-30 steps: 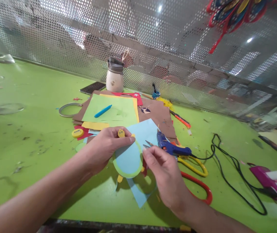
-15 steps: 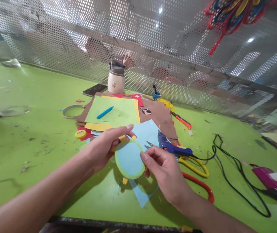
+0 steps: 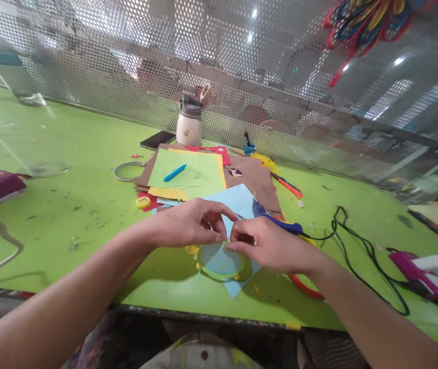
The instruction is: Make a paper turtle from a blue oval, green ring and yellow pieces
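The round blue and green paper [image 3: 220, 261] is in front and left of the glue gun [image 3: 288, 225]. The left hand [image 3: 190, 224] and right hand [image 3: 268, 245] are bent in by the round paper's top rim, almost meeting. They hide that part, so I can't tell if they pinch it. Part of the red handle [image 3: 302, 288] in front of the glue gun is hidden. Far left of the glue gun, green tabletop [image 3: 84, 215] spreads wide, and a narrow strip lies between the round paper and the front edge
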Motion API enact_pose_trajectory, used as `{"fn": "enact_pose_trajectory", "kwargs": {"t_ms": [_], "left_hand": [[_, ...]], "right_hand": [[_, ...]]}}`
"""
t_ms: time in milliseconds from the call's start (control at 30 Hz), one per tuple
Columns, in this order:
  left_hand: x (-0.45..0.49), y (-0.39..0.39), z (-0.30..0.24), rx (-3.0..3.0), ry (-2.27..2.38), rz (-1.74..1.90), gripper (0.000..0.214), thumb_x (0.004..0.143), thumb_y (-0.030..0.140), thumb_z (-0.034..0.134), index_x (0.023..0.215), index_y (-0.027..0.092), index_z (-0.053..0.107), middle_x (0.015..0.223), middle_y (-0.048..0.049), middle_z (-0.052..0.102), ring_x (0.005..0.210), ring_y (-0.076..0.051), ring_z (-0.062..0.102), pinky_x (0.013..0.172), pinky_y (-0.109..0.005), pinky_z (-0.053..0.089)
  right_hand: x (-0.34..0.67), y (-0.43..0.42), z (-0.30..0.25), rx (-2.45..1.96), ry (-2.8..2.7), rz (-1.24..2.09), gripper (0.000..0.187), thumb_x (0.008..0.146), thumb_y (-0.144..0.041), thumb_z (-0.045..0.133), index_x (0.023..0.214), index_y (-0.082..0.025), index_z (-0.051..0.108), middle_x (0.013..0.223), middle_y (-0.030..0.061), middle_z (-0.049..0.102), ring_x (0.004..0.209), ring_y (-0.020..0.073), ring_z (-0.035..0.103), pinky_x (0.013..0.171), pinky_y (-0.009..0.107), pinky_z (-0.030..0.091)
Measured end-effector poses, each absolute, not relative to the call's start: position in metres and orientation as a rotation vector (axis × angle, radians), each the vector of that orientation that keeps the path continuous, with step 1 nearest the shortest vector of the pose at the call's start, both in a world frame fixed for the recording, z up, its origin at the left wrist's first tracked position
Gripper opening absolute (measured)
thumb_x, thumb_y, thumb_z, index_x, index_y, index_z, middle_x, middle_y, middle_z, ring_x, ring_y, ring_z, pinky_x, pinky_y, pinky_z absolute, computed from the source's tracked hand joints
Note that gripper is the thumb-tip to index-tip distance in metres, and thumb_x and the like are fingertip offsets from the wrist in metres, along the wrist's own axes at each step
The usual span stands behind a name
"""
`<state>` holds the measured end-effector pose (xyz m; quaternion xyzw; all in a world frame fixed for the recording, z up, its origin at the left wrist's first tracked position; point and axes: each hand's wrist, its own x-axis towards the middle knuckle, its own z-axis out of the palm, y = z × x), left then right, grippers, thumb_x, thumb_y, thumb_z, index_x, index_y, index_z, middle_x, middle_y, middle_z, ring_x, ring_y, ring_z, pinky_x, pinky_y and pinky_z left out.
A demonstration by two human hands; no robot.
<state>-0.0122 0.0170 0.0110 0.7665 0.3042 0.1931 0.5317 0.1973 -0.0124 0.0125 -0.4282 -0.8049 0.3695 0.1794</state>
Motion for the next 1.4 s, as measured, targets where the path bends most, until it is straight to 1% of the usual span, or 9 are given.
{"fn": "enact_pose_trajectory", "kwargs": {"t_ms": [167, 433, 733, 867, 933, 1000, 1100, 1233, 1400], "left_hand": [[-0.012, 0.016, 0.007, 1.780, 0.685, 0.528, 0.041, 0.074, 0.024, 0.070, 0.114, 0.019, 0.061, 0.079, -0.0015, 0.070, 0.073, -0.018, 0.065, 0.066, -0.028, 0.049], [-0.011, 0.019, 0.006, 1.601, 0.802, 0.649, 0.040, 0.068, 0.020, 0.074, 0.107, 0.019, 0.064, 0.070, 0.0012, 0.068, 0.062, -0.014, 0.056, 0.059, -0.026, 0.041], [-0.011, 0.021, 0.008, 1.427, 0.873, 0.768, 0.034, 0.069, 0.021, 0.077, 0.100, 0.017, 0.063, 0.070, 0.0020, 0.065, 0.065, -0.013, 0.056, 0.061, -0.024, 0.040], [-0.010, 0.022, 0.004, 1.366, 0.900, 0.800, 0.032, 0.069, 0.023, 0.079, 0.097, 0.016, 0.064, 0.072, 0.0011, 0.065, 0.064, -0.012, 0.055, 0.060, -0.024, 0.039], [-0.009, 0.023, 0.002, 1.344, 0.912, 0.813, 0.031, 0.070, 0.025, 0.079, 0.096, 0.016, 0.064, 0.073, 0.0006, 0.065, 0.063, -0.012, 0.054, 0.058, -0.023, 0.038], [-0.008, 0.023, 0.000, 1.332, 0.920, 0.824, 0.031, 0.070, 0.027, 0.079, 0.096, 0.016, 0.065, 0.072, 0.0012, 0.064, 0.062, -0.011, 0.053, 0.057, -0.023, 0.038], [-0.005, 0.023, -0.004, 1.332, 0.924, 0.835, 0.030, 0.071, 0.028, 0.079, 0.096, 0.017, 0.065, 0.073, 0.0027, 0.063, 0.063, -0.010, 0.052, 0.058, -0.022, 0.037], [-0.002, 0.022, -0.006, 1.358, 0.928, 0.812, 0.031, 0.072, 0.030, 0.079, 0.096, 0.018, 0.065, 0.077, 0.0031, 0.063, 0.067, -0.010, 0.053, 0.061, -0.022, 0.038], [-0.001, 0.021, 0.000, 1.418, 0.967, 0.703, 0.025, 0.072, 0.032, 0.079, 0.088, 0.015, 0.071, 0.074, 0.0012, 0.066, 0.070, -0.012, 0.054, 0.066, -0.024, 0.037]], "right_hand": [[0.196, -0.010, 0.021, -1.160, -2.304, 1.012, 0.017, 0.083, -0.023, 0.064, 0.067, -0.018, 0.066, 0.056, -0.0044, 0.053, 0.052, 0.0107, 0.041, 0.049, 0.023, 0.030], [0.213, -0.004, 0.031, -1.164, -2.037, 1.053, 0.016, 0.088, -0.032, 0.060, 0.085, -0.018, 0.068, 0.066, -0.0015, 0.059, 0.058, 0.0126, 0.051, 0.054, 0.025, 0.040], [0.224, 0.002, 0.022, -1.118, -1.612, 0.853, 0.036, 0.092, -0.047, 0.056, 0.067, -0.021, 0.052, 0.047, -0.0091, 0.039, 0.041, 0.0082, 0.035, 0.043, 0.024, 0.027], [0.221, -0.001, 0.005, -1.098, -1.533, 0.907, 0.043, 0.093, -0.052, 0.051, 0.065, -0.020, 0.051, 0.053, -0.0050, 0.047, 0.050, 0.0103, 0.047, 0.052, 0.025, 0.039], [0.219, -0.005, 0.001, -1.086, -1.548, 0.977, 0.038, 0.091, -0.052, 0.054, 0.076, -0.017, 0.059, 0.066, -0.0003, 0.056, 0.063, 0.0137, 0.056, 0.062, 0.028, 0.045], [0.215, -0.011, -0.001, -1.084, -1.584, 1.069, 0.032, 0.086, -0.045, 0.063, 0.100, -0.016, 0.061, 0.080, 0.0025, 0.060, 0.076, 0.0164, 0.059, 0.070, 0.030, 0.048], [0.207, -0.019, -0.005, -1.105, -1.636, 1.160, 0.055, 0.079, -0.026, 0.070, 0.128, -0.018, 0.047, 0.090, 0.0009, 0.056, 0.079, 0.0152, 0.056, 0.075, 0.032, 0.048], [0.199, -0.022, -0.011, -1.066, -1.603, 1.150, 0.057, 0.079, -0.013, 0.060, 0.133, -0.020, 0.043, 0.081, -0.0032, 0.052, 0.069, 0.0119, 0.050, 0.068, 0.029, 0.045], [0.199, -0.021, -0.011, -1.010, -1.562, 1.160, 0.058, 0.078, -0.013, 0.058, 0.134, -0.017, 0.041, 0.079, -0.0034, 0.052, 0.068, 0.0120, 0.051, 0.063, 0.028, 0.043]]}}
